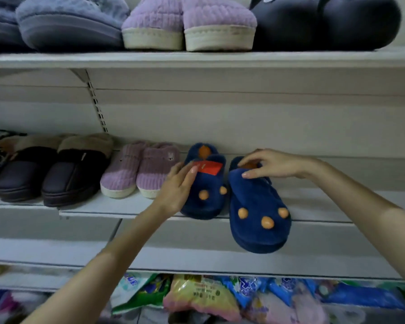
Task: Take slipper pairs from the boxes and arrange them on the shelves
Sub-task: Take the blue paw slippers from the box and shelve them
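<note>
Two navy plush slippers with orange dots are on the middle shelf (325,206). The left slipper (208,197) stands on the shelf with a red tag (207,167) at its opening. My left hand (177,185) lies flat against its left side, fingers straight. The right slipper (255,206) sticks out well past the shelf's front edge, toe towards me. My right hand (271,163) arches over its heel opening and pinches the rim of the upper between thumb and fingers.
Left of the navy pair on the same shelf stand a pink knitted pair (138,171) and a dark brown fur-lined pair (63,169). The shelf above carries blue-grey (68,24), lilac (187,22) and black slippers (325,22). Colourful packets (197,298) lie below.
</note>
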Demonstrator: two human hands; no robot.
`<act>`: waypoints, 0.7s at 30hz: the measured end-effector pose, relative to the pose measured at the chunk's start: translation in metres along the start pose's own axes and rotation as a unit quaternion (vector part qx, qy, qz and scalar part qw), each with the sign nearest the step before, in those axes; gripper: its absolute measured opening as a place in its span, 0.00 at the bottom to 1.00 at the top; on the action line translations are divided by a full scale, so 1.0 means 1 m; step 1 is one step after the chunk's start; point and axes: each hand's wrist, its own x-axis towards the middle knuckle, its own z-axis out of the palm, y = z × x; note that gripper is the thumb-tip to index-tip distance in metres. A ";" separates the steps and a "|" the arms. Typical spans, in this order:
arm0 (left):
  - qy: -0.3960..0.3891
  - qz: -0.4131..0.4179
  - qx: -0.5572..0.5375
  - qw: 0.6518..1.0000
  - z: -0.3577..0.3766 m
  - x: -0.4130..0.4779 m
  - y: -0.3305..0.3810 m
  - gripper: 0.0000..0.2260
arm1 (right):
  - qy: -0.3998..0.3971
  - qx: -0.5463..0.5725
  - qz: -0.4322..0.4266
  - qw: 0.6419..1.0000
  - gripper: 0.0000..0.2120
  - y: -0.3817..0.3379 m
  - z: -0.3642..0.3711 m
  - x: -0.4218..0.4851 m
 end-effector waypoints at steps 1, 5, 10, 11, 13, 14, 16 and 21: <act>-0.038 0.044 0.032 0.998 -0.005 -0.003 -0.002 0.18 | 0.024 -0.011 -0.010 1.000 0.18 -0.002 0.003 -0.012; -0.188 0.084 0.203 0.957 -0.018 -0.011 -0.012 0.43 | 0.010 -0.028 -0.014 0.999 0.38 0.007 0.037 -0.063; -0.196 0.147 0.339 0.908 -0.012 -0.005 -0.011 0.42 | -0.005 -0.091 -0.020 0.996 0.47 0.027 0.086 -0.090; -0.191 0.152 0.345 0.906 -0.010 -0.002 -0.013 0.42 | 0.010 -0.107 -0.022 0.994 0.48 0.028 0.089 -0.090; -0.187 0.160 0.344 0.906 -0.006 0.004 -0.015 0.44 | 0.025 -0.129 -0.019 0.991 0.50 0.029 0.091 -0.086; -0.188 0.158 0.344 0.906 -0.005 0.006 -0.017 0.45 | 0.026 -0.129 -0.017 0.991 0.50 0.027 0.090 -0.084; -0.185 0.149 0.350 0.906 -0.003 0.011 -0.020 0.44 | 0.026 -0.130 -0.016 0.991 0.50 0.027 0.088 -0.079; -0.154 0.150 0.374 0.902 0.002 0.020 -0.020 0.45 | 0.023 -0.146 -0.014 0.989 0.51 0.027 0.080 -0.061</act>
